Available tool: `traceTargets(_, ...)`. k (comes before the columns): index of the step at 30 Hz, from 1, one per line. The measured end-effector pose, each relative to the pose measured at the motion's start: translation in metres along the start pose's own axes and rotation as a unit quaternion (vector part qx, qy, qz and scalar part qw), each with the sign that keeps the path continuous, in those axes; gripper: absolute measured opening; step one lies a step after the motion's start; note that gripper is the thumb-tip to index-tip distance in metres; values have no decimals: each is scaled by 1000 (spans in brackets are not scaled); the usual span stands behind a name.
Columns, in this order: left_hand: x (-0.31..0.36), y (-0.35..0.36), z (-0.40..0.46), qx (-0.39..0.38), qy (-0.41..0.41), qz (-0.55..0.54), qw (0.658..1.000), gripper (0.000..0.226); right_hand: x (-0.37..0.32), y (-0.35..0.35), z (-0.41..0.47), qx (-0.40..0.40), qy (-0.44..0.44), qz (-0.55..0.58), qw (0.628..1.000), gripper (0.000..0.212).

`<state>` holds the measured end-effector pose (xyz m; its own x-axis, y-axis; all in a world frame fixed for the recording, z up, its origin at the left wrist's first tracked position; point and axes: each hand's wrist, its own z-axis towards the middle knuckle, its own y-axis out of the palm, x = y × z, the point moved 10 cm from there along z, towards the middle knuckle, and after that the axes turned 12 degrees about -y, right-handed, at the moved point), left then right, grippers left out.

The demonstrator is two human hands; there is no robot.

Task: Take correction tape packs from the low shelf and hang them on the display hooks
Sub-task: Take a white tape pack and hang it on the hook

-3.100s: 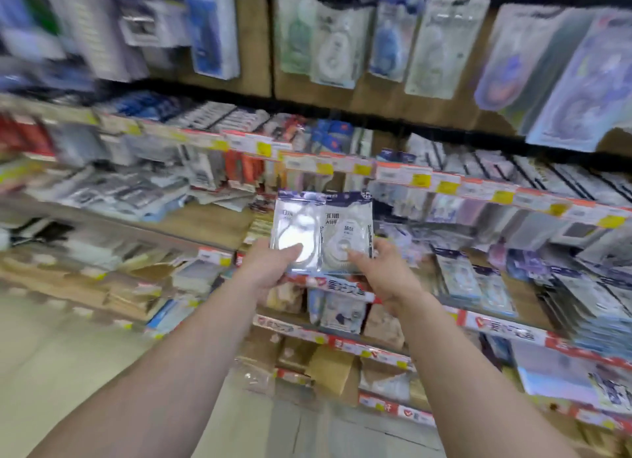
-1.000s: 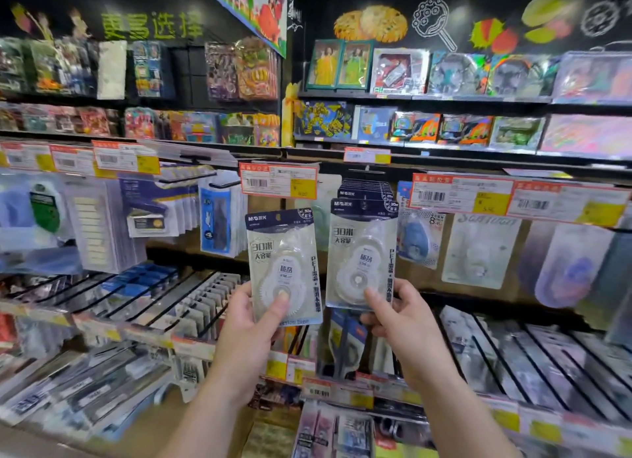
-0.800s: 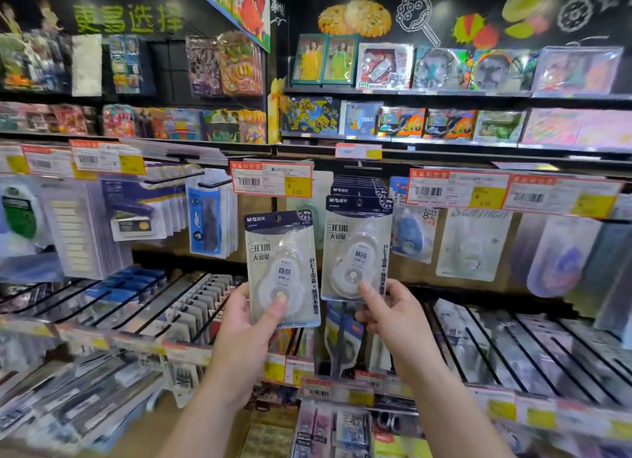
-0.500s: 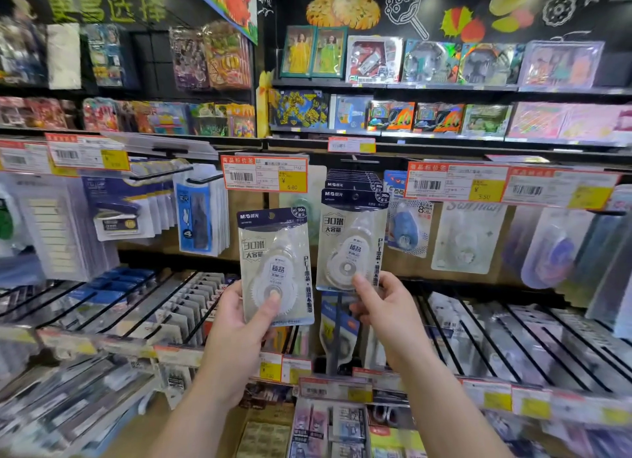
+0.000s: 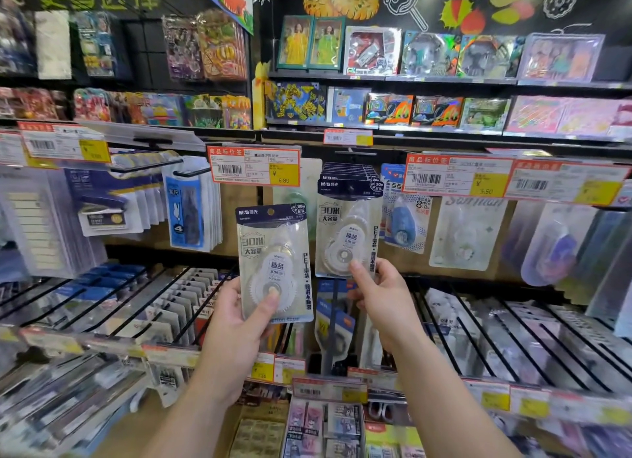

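Clear blister plastic under a navy header card is being pinched at its lower edge by the right hand [image 5: 383, 300], index finger laid against the front of the right-hand pack [image 5: 345, 232], fingers curled behind it. Compared with half a second ago, this pack is being carried higher and deeper, so that its header is now being lined up with the front of the row of matching packs [image 5: 349, 172] already hanging on the display hook [image 5: 352, 152]; whether the hole is being threaded onto the wire cannot be told, since the hook's tip is being hidden by the cards. The left-hand pack [image 5: 273, 262] is being gripped by the left hand [image 5: 236, 324], thumb pressed on the tape wheel and fingers wrapped behind, and it is being kept lower and nearer the camera, clear of any hook, its round hang hole showing. Beside the hook, the price tag [image 5: 254, 165] is being left undisturbed, and a second price tag [image 5: 456, 177] is hanging to the right. From this, the first pack is judged to be in the act of being hung, while the second is being held in reserve for the same hook.
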<state>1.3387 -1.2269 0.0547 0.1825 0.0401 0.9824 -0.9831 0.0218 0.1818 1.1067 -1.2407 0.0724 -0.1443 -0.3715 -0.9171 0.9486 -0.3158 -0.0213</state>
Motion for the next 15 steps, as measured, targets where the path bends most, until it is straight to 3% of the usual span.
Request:
traceTargets(7, -1, 3, 1, -1, 6, 6, 1000, 42, 8, 2, 11, 4, 12, -4, 1000, 31)
traceTargets(15, 0, 3, -1, -5, 10, -1, 1000, 40, 9, 2, 18, 6, 2, -17, 1000, 22)
